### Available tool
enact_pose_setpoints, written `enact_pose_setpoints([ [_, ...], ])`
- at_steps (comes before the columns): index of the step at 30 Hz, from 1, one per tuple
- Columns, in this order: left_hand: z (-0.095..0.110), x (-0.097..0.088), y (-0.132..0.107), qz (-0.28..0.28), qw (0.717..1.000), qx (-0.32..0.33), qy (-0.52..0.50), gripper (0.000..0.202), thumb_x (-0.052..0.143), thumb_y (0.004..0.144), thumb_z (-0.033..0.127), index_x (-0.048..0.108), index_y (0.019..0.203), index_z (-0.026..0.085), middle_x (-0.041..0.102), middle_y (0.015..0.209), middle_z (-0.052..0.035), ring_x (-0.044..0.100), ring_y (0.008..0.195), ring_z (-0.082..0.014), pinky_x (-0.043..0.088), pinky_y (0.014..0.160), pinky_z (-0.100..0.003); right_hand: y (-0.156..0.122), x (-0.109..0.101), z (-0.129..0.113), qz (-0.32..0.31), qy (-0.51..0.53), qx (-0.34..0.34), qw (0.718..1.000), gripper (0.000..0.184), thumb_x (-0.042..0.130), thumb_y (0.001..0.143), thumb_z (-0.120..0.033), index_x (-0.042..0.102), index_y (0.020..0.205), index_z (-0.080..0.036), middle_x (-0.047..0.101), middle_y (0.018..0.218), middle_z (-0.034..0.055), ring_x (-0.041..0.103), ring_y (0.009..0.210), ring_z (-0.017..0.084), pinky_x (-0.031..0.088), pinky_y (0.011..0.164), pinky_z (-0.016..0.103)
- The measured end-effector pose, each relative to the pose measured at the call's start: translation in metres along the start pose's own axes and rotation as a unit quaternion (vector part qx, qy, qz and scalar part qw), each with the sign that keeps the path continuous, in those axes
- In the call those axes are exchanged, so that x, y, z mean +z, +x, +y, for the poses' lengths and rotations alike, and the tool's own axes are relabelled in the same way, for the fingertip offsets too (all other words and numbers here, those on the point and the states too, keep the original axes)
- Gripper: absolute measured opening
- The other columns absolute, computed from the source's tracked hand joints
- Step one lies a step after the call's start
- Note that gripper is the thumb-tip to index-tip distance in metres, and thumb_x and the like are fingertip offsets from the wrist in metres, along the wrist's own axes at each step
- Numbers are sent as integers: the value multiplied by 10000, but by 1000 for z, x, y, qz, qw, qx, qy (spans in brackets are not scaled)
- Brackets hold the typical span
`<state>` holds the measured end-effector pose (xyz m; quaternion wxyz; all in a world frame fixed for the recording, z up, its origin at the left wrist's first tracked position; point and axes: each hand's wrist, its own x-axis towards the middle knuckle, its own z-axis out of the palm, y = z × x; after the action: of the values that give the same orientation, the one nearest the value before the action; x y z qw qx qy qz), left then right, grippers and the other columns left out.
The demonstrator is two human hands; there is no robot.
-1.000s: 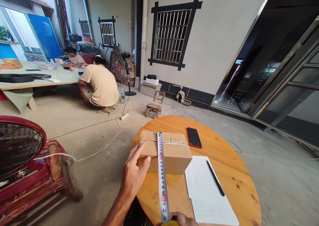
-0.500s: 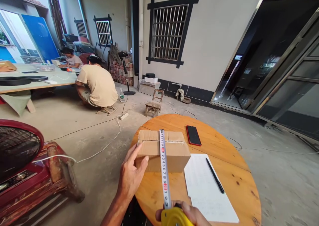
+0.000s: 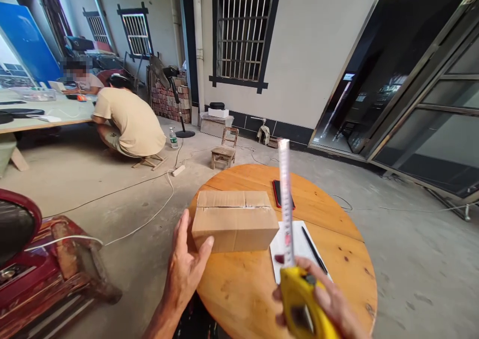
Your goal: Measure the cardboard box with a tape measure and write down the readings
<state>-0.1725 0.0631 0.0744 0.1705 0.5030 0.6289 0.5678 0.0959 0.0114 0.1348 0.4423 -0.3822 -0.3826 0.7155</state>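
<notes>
A closed brown cardboard box (image 3: 235,224) lies on the round wooden table (image 3: 243,289). At its left end is my left hand (image 3: 187,261), fingers spread and the thumb near the front left corner; I cannot tell whether it touches the card. My right hand (image 3: 325,299) grips a yellow tape measure (image 3: 299,299), held up right of the box. Its metal blade (image 3: 285,194) sticks out upward, blurred, in front of a black phone with a red edge (image 3: 277,193). Under the tape lies white paper (image 3: 277,252) with a black pen (image 3: 313,247) on it.
Left of the table stands a dark red appliance (image 3: 15,259) on a wooden stool. Beyond are a small wooden chair (image 3: 224,149), a standing fan (image 3: 175,99) and cables across the floor. A person in a yellow shirt (image 3: 127,119) squats by a long table; another sits behind.
The tape measure has left the box top and risen to the right, with its blade now upright in the air. My left hand has shifted slightly left, its fingers off the box's top.
</notes>
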Motion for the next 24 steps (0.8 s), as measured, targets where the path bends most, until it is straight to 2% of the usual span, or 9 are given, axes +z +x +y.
enact_pose_setpoints([
  [2, -9, 2, -2, -31, 998, -39, -31, 862, 619, 858, 543, 221, 1569, 259, 407, 1566, -117, 449, 1398, -311, 413, 1122, -452, 10, -10, -11, 92, 8, -60, 994, 546, 740, 790, -563, 604, 1216, -251, 758, 956, 87, 730, 827, 266, 574, 767, 419],
  [4, -18, 5, -3, -73, 994, -71, -36, 821, 600, 853, 574, 318, 1527, 199, 541, 1453, -149, 549, 1310, -314, 481, 1051, -435, 24, -15, -17, 123, -6, -76, 989, 465, 733, 815, -516, 603, 1172, -248, 755, 958, 72, 722, 896, 271, 574, 793, 417],
  [7, -21, 4, -1, -108, 990, -88, -15, 744, 577, 835, 622, 494, 1389, 132, 685, 1240, -171, 647, 1166, -344, 529, 969, -462, 43, -16, -16, 74, -13, -57, 996, 409, 721, 822, -515, 607, 1087, -225, 751, 902, 64, 720, 883, 268, 578, 762, 404],
  [11, -6, -15, 8, -80, 993, -65, 57, 737, 527, 861, 647, 458, 1446, 205, 705, 1227, -128, 682, 1105, -318, 561, 886, -425, 54, -6, -26, 40, 27, -70, 996, 411, 711, 820, -516, 606, 1083, -218, 751, 923, 73, 730, 827, 253, 581, 713, 371],
  [13, 2, -23, 13, -59, 991, -44, 113, 738, 499, 872, 652, 444, 1467, 218, 730, 1176, -111, 721, 998, -297, 581, 799, -390, 64, 1, -38, 32, 32, -63, 997, 467, 730, 790, -521, 616, 1102, -193, 752, 981, 103, 735, 822, 267, 590, 697, 376],
  [15, 7, -26, 16, -55, 986, -20, 156, 707, 474, 887, 638, 490, 1435, 192, 740, 1147, -121, 734, 936, -293, 587, 775, -397, 76, 7, -50, 39, 27, -47, 998, 466, 754, 763, -495, 635, 1076, -171, 740, 1060, 127, 735, 849, 285, 601, 674, 382],
  [18, 7, -23, 13, -50, 981, 67, 174, 623, 446, 933, 555, 528, 1397, 148, 672, 1284, -159, 671, 1131, -309, 557, 934, -452, 83, 13, -59, 56, 28, -30, 998, 398, 756, 774, -444, 664, 1046, -168, 708, 1178, 129, 728, 886, 280, 610, 659, 376],
  [21, 2, -23, 2, -37, 966, 181, 183, 574, 535, 923, 472, 510, 1420, 188, 521, 1468, -156, 538, 1316, -316, 498, 1042, -485, 62, 15, -54, 21, 49, -9, 999, 402, 720, 810, -476, 689, 1081, -182, 693, 1228, 138, 720, 888, 279, 602, 657, 382],
  [24, -3, -23, -7, -39, 951, 240, 189, 455, 611, 897, 388, 596, 1332, 258, 477, 1507, -115, 547, 1304, -312, 532, 1010, -465, 32, 13, -32, -11, 34, 99, 994, 505, 663, 822, -612, 717, 1092, -189, 746, 1066, 139, 720, 807, 264, 581, 645, 367],
])
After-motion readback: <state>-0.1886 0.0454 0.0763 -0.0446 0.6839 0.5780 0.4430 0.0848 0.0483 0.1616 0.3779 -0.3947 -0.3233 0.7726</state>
